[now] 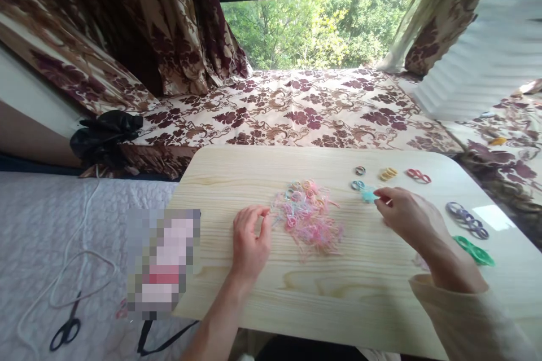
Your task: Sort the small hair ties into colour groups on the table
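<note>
My left hand (250, 240) rests at the left edge of a loose pile of small pink, white and pale-blue elastic bands (311, 217). Its thumb and forefinger come together beside a pale strand; whether they grip it is unclear. Over the right half of the table, my right hand (409, 217) has its fingertips pinched at the edge of a small light-blue bunch of bands (367, 194). Anything between those tips is too small to make out. Just behind that bunch lie blue hair ties (358, 185).
On the pale wooden table (237, 175) lie dark ties (359, 170), yellow ties (388, 174), red ties (418, 176), purple-grey ties (467, 220) and green ties (474, 250). A blurred-out pink object (165, 262) overlaps the left edge. Scissors (65, 333) lie on the bed.
</note>
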Demonstrator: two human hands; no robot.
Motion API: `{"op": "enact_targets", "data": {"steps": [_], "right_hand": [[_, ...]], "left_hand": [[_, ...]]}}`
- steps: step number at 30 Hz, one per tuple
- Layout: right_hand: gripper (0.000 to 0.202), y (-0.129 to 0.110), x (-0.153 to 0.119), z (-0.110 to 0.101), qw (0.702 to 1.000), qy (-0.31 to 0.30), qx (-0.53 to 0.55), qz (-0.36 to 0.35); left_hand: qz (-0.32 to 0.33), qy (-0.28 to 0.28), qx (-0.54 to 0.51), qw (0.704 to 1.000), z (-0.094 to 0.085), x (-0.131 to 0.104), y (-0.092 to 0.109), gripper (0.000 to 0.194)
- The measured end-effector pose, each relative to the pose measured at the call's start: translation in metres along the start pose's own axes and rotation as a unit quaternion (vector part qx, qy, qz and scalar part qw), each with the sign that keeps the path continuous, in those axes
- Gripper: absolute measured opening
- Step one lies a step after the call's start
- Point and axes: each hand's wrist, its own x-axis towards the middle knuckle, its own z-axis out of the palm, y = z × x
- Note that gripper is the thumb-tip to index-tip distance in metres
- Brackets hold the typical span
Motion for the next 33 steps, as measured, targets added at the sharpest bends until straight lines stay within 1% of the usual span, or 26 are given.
{"op": "enact_targets", "data": {"steps": [3,6,10,13,15,17,19,21,23,24,26,27,29,31,33], "right_hand": [[0.032,0.005,-0.010,-0.003,0.999,0.027,0.021,-0.027],[0.031,0.010,-0.011,-0.005,0.997,0.052,0.042,-0.046],[0.023,0.013,0.003,0.002,0.999,0.029,0.037,-0.009],[0.017,0.015,0.012,0.011,0.999,0.018,0.035,-0.002],[0.015,0.017,0.016,0.017,0.999,0.020,0.037,-0.004],[0.015,0.018,0.018,0.020,0.999,0.025,0.041,-0.009],[0.017,0.020,0.016,0.021,0.998,0.033,0.045,-0.014],[0.021,0.022,0.012,0.018,0.998,0.042,0.050,-0.017],[0.025,0.022,0.004,0.014,0.996,0.063,0.058,-0.029],[0.027,0.020,0.000,0.013,0.993,0.081,0.068,-0.045],[0.031,0.011,-0.005,0.016,0.983,0.112,0.111,-0.099],[0.033,0.003,-0.005,0.020,0.974,0.119,0.138,-0.131],[0.039,-0.017,0.002,0.034,0.960,0.109,0.185,-0.181],[0.044,-0.042,0.015,0.051,0.953,0.099,0.202,-0.204],[0.048,-0.063,0.027,0.068,0.947,0.091,0.214,-0.223]], "left_hand": [[-0.003,0.001,-0.003,1.000,0.000,0.000,0.000,0.015],[-0.005,0.001,-0.007,1.000,0.000,-0.001,0.000,0.014],[-0.009,-0.001,-0.010,1.000,0.001,-0.001,-0.002,0.015],[-0.024,-0.004,-0.017,1.000,0.000,0.001,-0.003,0.015],[-0.039,-0.017,-0.028,0.999,-0.002,0.003,0.000,0.016],[-0.049,-0.042,-0.042,0.997,-0.005,0.006,0.006,0.018],[-0.046,-0.066,-0.053,0.995,-0.006,0.011,0.014,0.021],[-0.026,-0.079,-0.052,0.995,-0.002,0.021,0.021,0.024],[-0.006,-0.092,-0.031,0.995,0.008,0.034,0.026,0.027],[-0.001,-0.107,-0.013,0.994,0.015,0.042,0.028,0.030],[-0.011,-0.158,0.050,0.986,0.032,0.058,0.029,0.037],[-0.009,-0.177,0.062,0.982,0.041,0.065,0.029,0.039],[0.003,-0.208,0.074,0.975,0.056,0.074,0.030,0.041],[0.024,-0.236,0.081,0.968,0.066,0.077,0.031,0.041],[0.047,-0.260,0.082,0.961,0.069,0.076,0.033,0.040]]}}
